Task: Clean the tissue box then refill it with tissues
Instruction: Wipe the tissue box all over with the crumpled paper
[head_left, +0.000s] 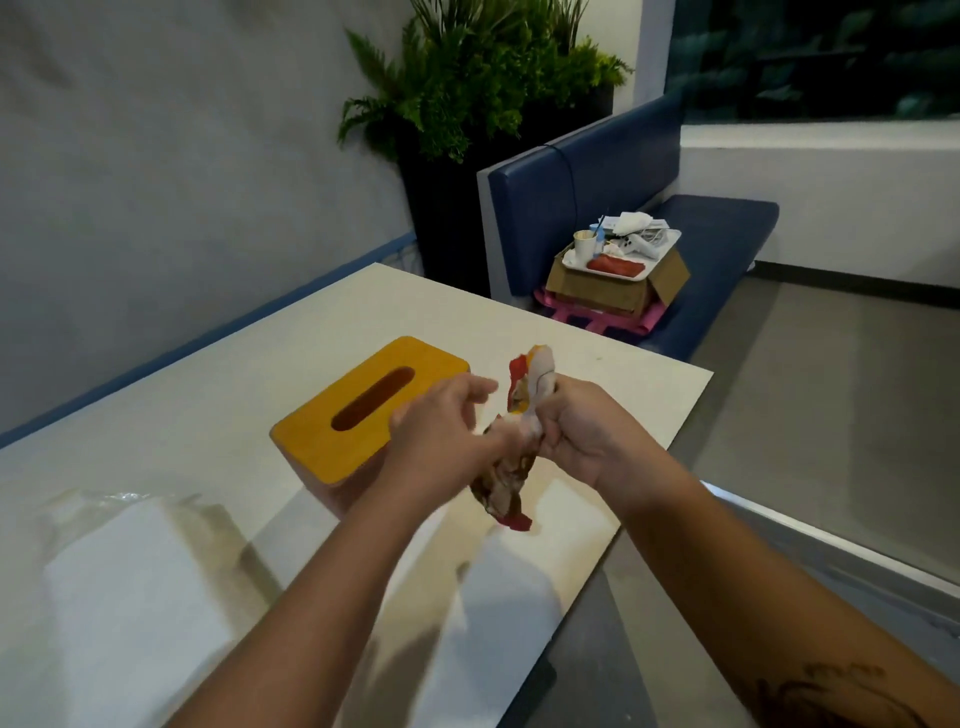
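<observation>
Together the two hands worked a crumpled cloth (511, 441) above the near right part of the table (234, 374): the right hand (576, 431) was clenched around its middle, while the left hand (441, 431) pinched its lower part with the other fingers loosely spread. That rag looked soft and wrinkled, patterned in red, brown and white. Just left of the left hand, partly behind it, stood the tissue box (358, 410), a rounded-corner block with a smooth yellow wooden top and an oval slot, resting on the pale matte tabletop. Nearer the camera, at lower left, lay a white tissue stack (135, 587) in clear crinkled plastic.
</observation>
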